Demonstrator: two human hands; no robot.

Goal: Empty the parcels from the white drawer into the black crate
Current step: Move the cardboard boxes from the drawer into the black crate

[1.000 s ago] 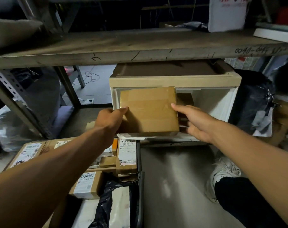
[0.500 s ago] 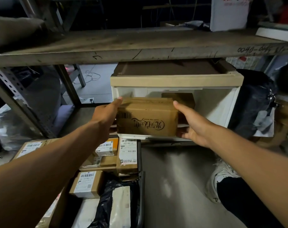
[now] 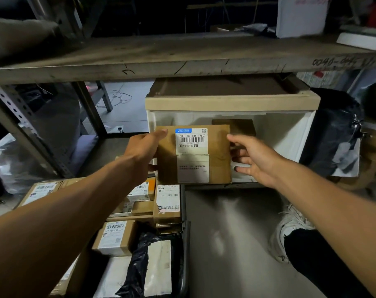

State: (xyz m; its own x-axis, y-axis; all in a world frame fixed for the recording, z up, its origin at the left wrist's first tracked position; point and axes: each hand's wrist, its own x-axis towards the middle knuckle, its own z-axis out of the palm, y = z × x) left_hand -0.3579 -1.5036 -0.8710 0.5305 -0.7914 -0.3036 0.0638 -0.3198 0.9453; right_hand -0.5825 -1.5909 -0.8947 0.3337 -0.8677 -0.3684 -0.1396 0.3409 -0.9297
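While your left hand grips one side of the labelled parcel and your right hand steadies the other with spread fingers, it hangs just outside the white drawer. Behind your fingers another brown parcel waits inside. Below your left wrist, the black crate already looks well filled.

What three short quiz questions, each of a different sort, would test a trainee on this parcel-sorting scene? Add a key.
1. True or false: the label on the held box faces the camera.
2. Which hand grips the box's edge: A left hand, B right hand?
3. Fill in: another parcel sits inside the white ____.

Key: 1 true; 2 A, since the right hand's fingers are spread beside the box; 3 drawer.
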